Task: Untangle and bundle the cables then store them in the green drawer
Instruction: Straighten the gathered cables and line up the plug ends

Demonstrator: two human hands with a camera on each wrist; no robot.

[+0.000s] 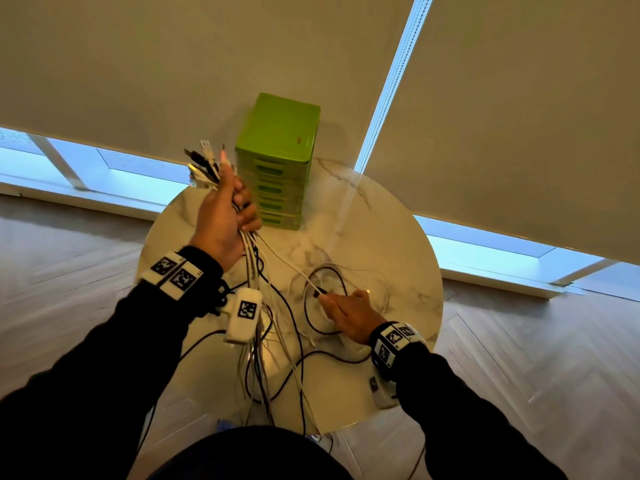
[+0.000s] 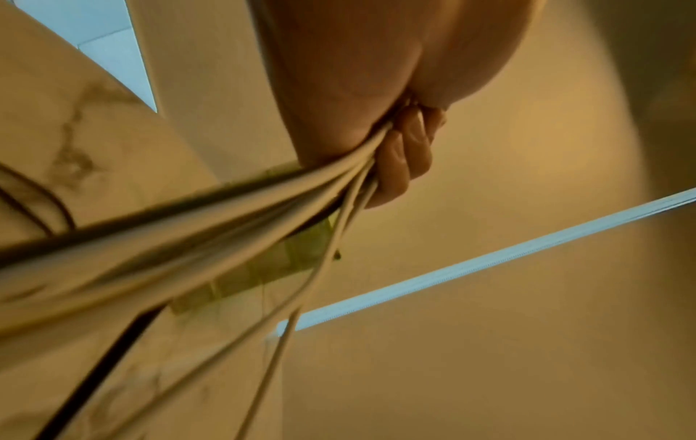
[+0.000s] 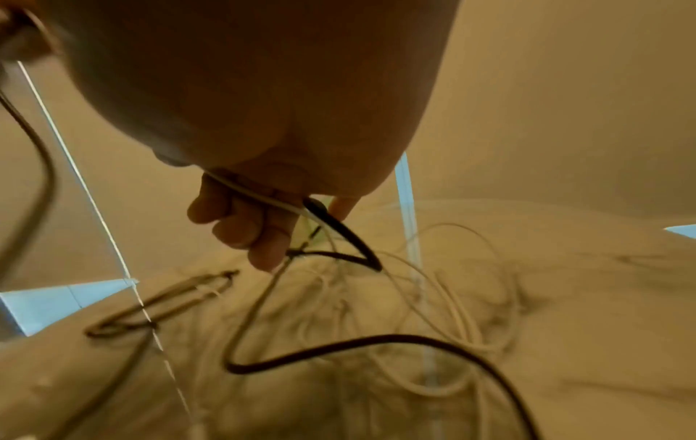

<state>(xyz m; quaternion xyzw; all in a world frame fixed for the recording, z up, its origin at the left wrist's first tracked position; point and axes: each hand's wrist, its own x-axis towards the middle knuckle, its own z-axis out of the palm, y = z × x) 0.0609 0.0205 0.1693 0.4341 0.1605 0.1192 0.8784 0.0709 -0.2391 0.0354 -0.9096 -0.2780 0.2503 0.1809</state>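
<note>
Left fingers (image 2: 399, 160): curled tight round a fistful of cables, nothing slipping through.
Left hand (image 1: 221, 220): raised above the table, just in front of the drawers, thumb pointing up along the plugs.
Plugs (image 1: 204, 162): fanning out of the top of the fist, black ones and white ones mixed.
Right fingers (image 3: 241, 220): curled in, pinching a white cable and a black one against the thumb.
Right hand (image 1: 349, 315): low over the table, to the right of the hanging strands.
Cables (image 1: 277, 341): thin, black and white, dropping from the left fist in a loose curtain; more lie looped and crossed on the tabletop, clearly tangled, some trailing over the near edge.
Drawers (image 1: 277, 161): a bright green stack at the far edge of the table, all of them shut.
Table (image 1: 398, 244): round, pale marble with grey veins.
</note>
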